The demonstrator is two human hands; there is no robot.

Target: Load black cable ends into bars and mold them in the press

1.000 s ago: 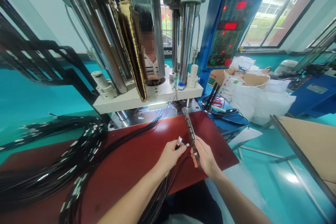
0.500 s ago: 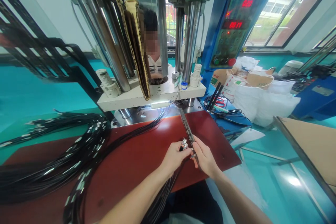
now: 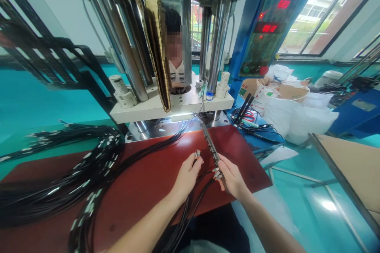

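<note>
Connectors [image 3: 197, 153] with metal tips stick up from the closed left hand [image 3: 187, 174], pinched between thumb and fingers, their black cables [image 3: 190, 209] trailing down toward 6 o'clock off the near edge of the red worktop [image 3: 148, 178]. Just beside it at 3 o'clock, the right hand [image 3: 233, 176] grips the near end of a long metal strip [image 3: 211, 146], which runs up toward 11 o'clock with its far end close to the press [image 3: 172, 106]. Another connector [image 3: 217, 174] sits on the strip right at the right thumb, a thin cable running from it toward the left hand. The two hands are near each other but apart.

A big bundle [image 3: 74, 178] of black cables with white tags lies across the worktop at 9 o'clock, some strands reaching under the press at 12 o'clock. Folded cardboard [image 3: 156, 47] hangs between the press columns. A blue control panel [image 3: 261, 27] with red digits stands at 1 o'clock, white bags [image 3: 297, 114] beside it. Behind the press, another person is partly visible.
</note>
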